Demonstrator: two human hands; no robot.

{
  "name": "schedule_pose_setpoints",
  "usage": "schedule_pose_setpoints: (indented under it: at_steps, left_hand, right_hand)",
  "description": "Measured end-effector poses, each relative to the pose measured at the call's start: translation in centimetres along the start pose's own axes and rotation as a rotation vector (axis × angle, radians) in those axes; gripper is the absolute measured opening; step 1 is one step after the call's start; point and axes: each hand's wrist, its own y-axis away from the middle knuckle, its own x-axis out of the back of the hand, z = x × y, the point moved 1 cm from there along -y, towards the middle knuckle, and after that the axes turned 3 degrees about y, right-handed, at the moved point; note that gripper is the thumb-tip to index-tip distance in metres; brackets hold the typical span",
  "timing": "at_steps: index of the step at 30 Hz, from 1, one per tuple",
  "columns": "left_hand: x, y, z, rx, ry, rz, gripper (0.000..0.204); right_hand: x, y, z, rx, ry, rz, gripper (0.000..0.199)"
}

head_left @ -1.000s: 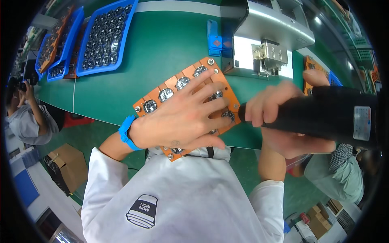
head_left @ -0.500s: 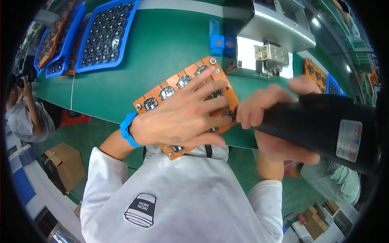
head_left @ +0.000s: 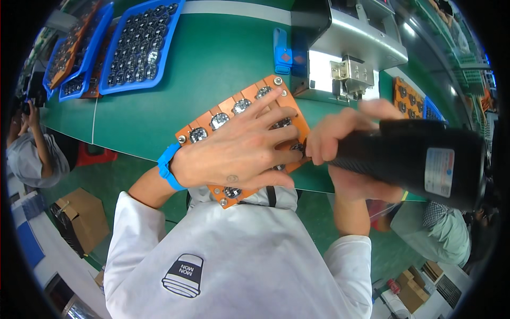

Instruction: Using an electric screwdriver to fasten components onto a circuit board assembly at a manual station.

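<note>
My left hand (head_left: 239, 146) lies flat with fingers spread across an orange fixture plate (head_left: 300, 118), pressing on it and covering its middle. Small round circuit boards (head_left: 241, 106) sit in the plate's recesses, and silvery posts stand at its corners. A blue wrist strap (head_left: 169, 166) circles my left wrist. In my right hand (head_left: 340, 135) is a black electric screwdriver (head_left: 401, 159), held nearly level with its front end at the plate's right edge, beside my left fingers. The tip is hidden by my right fingers, so I cannot tell what it touches.
Blue trays (head_left: 139, 48) of round boards stand at the far left, beside a stacked orange plate (head_left: 69, 50). A metal machine (head_left: 350, 42) stands at the back right, with a blue strap (head_left: 282, 51) next to it. Another orange plate (head_left: 408, 98) lies right. People sit on both sides.
My right hand and the electric screwdriver have shifted slightly left, and the tool's rear end has come up a little in view. My left hand stays on the plate.
</note>
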Motion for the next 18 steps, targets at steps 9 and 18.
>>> schedule_pose_setpoints:
  at_steps: [9,18]
  left_hand:
    - [0.0,-0.1,-0.1,0.006,-0.024,-0.047,0.036]
    - [0.4,-0.4,-0.1,-0.026,-0.015,-0.052,0.039]
  right_hand:
    - [2.3,-4.9,-4.8,0.431,0.032,-0.131,0.106]
    - [4.1,-6.4,-4.1,0.497,0.059,-0.151,0.105]
